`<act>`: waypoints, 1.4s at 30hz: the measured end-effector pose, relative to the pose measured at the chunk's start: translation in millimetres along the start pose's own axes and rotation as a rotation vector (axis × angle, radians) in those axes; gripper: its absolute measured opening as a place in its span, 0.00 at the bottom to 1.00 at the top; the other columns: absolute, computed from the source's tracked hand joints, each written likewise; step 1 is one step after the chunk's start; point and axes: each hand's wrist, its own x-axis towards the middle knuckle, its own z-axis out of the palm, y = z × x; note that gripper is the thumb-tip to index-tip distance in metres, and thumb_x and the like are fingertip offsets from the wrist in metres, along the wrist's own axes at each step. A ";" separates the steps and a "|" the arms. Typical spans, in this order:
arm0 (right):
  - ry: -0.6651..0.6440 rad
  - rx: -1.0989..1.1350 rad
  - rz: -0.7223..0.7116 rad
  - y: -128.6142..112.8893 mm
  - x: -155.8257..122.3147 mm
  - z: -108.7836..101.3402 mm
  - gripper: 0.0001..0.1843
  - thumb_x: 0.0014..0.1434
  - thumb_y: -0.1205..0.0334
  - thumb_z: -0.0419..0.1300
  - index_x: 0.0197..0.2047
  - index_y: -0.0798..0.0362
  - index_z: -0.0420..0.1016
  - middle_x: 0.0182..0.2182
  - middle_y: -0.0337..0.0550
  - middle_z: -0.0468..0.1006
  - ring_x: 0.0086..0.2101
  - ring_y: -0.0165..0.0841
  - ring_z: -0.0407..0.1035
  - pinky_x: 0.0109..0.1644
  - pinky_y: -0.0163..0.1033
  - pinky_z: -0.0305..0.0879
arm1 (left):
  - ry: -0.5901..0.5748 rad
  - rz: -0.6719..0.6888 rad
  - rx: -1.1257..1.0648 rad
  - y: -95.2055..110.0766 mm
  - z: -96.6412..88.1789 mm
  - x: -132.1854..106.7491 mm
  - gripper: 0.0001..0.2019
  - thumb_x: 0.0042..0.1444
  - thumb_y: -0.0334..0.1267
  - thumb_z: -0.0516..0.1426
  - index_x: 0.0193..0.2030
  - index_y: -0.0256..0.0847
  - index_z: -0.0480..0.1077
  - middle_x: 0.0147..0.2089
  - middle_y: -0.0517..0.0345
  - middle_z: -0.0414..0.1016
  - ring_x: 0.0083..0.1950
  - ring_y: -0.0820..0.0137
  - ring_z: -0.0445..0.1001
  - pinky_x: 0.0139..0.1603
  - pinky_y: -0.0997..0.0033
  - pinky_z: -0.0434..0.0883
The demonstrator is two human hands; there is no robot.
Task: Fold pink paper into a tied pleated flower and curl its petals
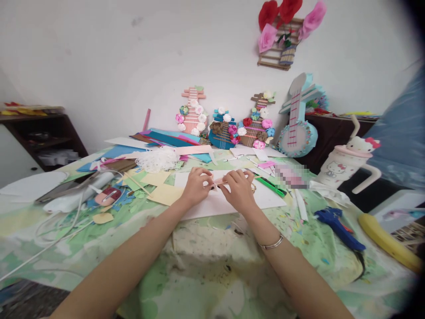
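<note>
Over a white sheet [195,212], my left hand [198,185] and my right hand [239,189] come close together. A small pale pink paper piece [217,180] is pinched between the fingertips of both. Its exact shape is partly hidden by the fingers. A thin light stick or strip [257,177] pokes out past my right hand; I cannot tell whether that hand holds it. Just right of the same hand lies a green utility knife [272,186]. Yellow paper pieces [164,195] rest left of my left hand.
A blue glue gun [340,228], a banana [388,241] and a white tumbler with straw [345,166] stand or lie on the right. White shredded strands [157,158], paper scraps and a power strip [79,192] crowd the left. Decorated lute-like crafts [221,130] line the wall.
</note>
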 end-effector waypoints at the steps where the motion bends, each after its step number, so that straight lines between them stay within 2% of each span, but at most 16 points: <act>1: 0.033 0.005 0.016 -0.6 0.2 -1.3 0.06 0.59 0.60 0.53 0.36 0.52 0.68 0.38 0.46 0.73 0.43 0.39 0.61 0.50 0.48 0.43 | 0.004 -0.012 0.000 -0.8 -0.2 0.2 0.05 0.46 0.30 0.61 0.23 0.42 0.74 0.40 0.54 0.73 0.46 0.63 0.65 0.53 0.56 0.61; 5: 0.245 0.020 0.165 1.0 0.7 -7.3 0.14 0.59 0.55 0.53 0.46 0.51 0.66 0.48 0.53 0.66 0.50 0.45 0.57 0.53 0.52 0.42 | 0.021 -0.091 -0.006 -4.2 -3.3 2.4 0.04 0.45 0.30 0.62 0.22 0.41 0.74 0.39 0.55 0.73 0.46 0.63 0.66 0.52 0.56 0.61; 9: 0.427 0.061 0.323 11.0 0.8 -8.6 0.20 0.59 0.53 0.51 0.52 0.53 0.59 0.51 0.58 0.60 0.52 0.48 0.55 0.52 0.54 0.46 | 0.058 -0.201 -0.077 -7.1 -8.4 6.0 0.02 0.42 0.33 0.63 0.22 0.41 0.74 0.38 0.55 0.73 0.44 0.63 0.67 0.51 0.57 0.61; 11: 0.463 0.089 0.380 17.4 0.4 -6.0 0.20 0.60 0.53 0.49 0.53 0.53 0.57 0.51 0.59 0.58 0.52 0.48 0.54 0.51 0.54 0.49 | 0.080 -0.327 -0.197 -9.1 -9.9 7.1 0.03 0.38 0.35 0.65 0.22 0.41 0.75 0.35 0.56 0.72 0.41 0.65 0.67 0.48 0.61 0.62; 13: 0.470 0.123 0.415 23.9 -0.3 -1.0 0.19 0.61 0.53 0.48 0.52 0.54 0.56 0.50 0.59 0.58 0.52 0.47 0.54 0.51 0.53 0.51 | 0.093 -0.524 -0.408 -11.9 -10.0 7.3 0.07 0.32 0.36 0.67 0.22 0.41 0.75 0.31 0.58 0.71 0.36 0.68 0.66 0.41 0.67 0.62; 15: 0.452 0.169 0.441 29.7 -1.3 5.7 0.18 0.61 0.54 0.48 0.51 0.54 0.57 0.49 0.58 0.59 0.51 0.45 0.56 0.50 0.51 0.53 | 0.085 -0.696 -0.611 -15.4 -9.2 7.0 0.10 0.29 0.38 0.67 0.23 0.39 0.75 0.26 0.60 0.69 0.30 0.71 0.65 0.33 0.72 0.60; 17: 0.409 0.229 0.462 34.3 -2.6 13.3 0.17 0.60 0.54 0.49 0.49 0.54 0.58 0.48 0.56 0.61 0.49 0.43 0.57 0.48 0.50 0.55 | 0.056 -0.779 -0.744 -18.5 -8.5 6.7 0.12 0.30 0.39 0.66 0.24 0.38 0.75 0.23 0.61 0.69 0.26 0.75 0.63 0.27 0.74 0.57; 23: 0.156 0.539 0.555 38.6 -7.8 31.9 0.17 0.57 0.52 0.51 0.44 0.55 0.61 0.45 0.54 0.63 0.39 0.37 0.62 0.46 0.46 0.59 | -0.063 -0.875 -1.072 -20.2 -9.5 5.7 0.11 0.33 0.35 0.63 0.27 0.36 0.73 0.21 0.61 0.66 0.19 0.81 0.55 0.20 0.78 0.54; 26: 0.055 0.642 0.605 37.7 -9.9 36.8 0.18 0.55 0.50 0.53 0.42 0.55 0.64 0.43 0.52 0.65 0.36 0.36 0.63 0.45 0.46 0.59 | -0.128 -0.903 -1.185 -19.5 -9.2 3.3 0.10 0.33 0.32 0.62 0.28 0.35 0.73 0.21 0.61 0.66 0.19 0.80 0.58 0.21 0.78 0.57; 32: -0.099 0.886 0.561 36.2 -9.0 40.3 0.19 0.54 0.46 0.53 0.38 0.53 0.71 0.37 0.45 0.73 0.34 0.34 0.66 0.38 0.40 0.62 | -0.256 -0.946 -1.262 -17.3 -8.8 -1.3 0.09 0.31 0.27 0.62 0.25 0.34 0.72 0.21 0.59 0.69 0.20 0.78 0.64 0.22 0.77 0.61; 36: -0.179 1.088 0.529 34.2 -7.9 36.2 0.22 0.55 0.44 0.52 0.44 0.50 0.73 0.39 0.43 0.74 0.34 0.31 0.68 0.34 0.34 0.63 | -0.373 -0.932 -1.235 -12.8 -10.6 -4.3 0.11 0.28 0.27 0.63 0.25 0.32 0.73 0.21 0.58 0.70 0.19 0.78 0.65 0.22 0.77 0.59; 38: -0.179 1.230 0.533 32.6 -7.8 32.9 0.21 0.54 0.45 0.55 0.45 0.48 0.73 0.39 0.42 0.74 0.34 0.29 0.67 0.34 0.33 0.63 | -0.425 -0.907 -1.211 -10.6 -11.0 -5.7 0.11 0.28 0.27 0.64 0.24 0.31 0.74 0.20 0.58 0.70 0.19 0.78 0.64 0.21 0.78 0.58; 42: -0.113 1.571 0.578 26.5 -6.4 25.8 0.18 0.48 0.49 0.63 0.41 0.48 0.76 0.31 0.39 0.71 0.31 0.27 0.64 0.33 0.32 0.60 | -0.496 -0.842 -1.167 -8.3 -10.1 -7.2 0.10 0.28 0.28 0.65 0.24 0.30 0.74 0.19 0.59 0.69 0.18 0.80 0.62 0.19 0.78 0.52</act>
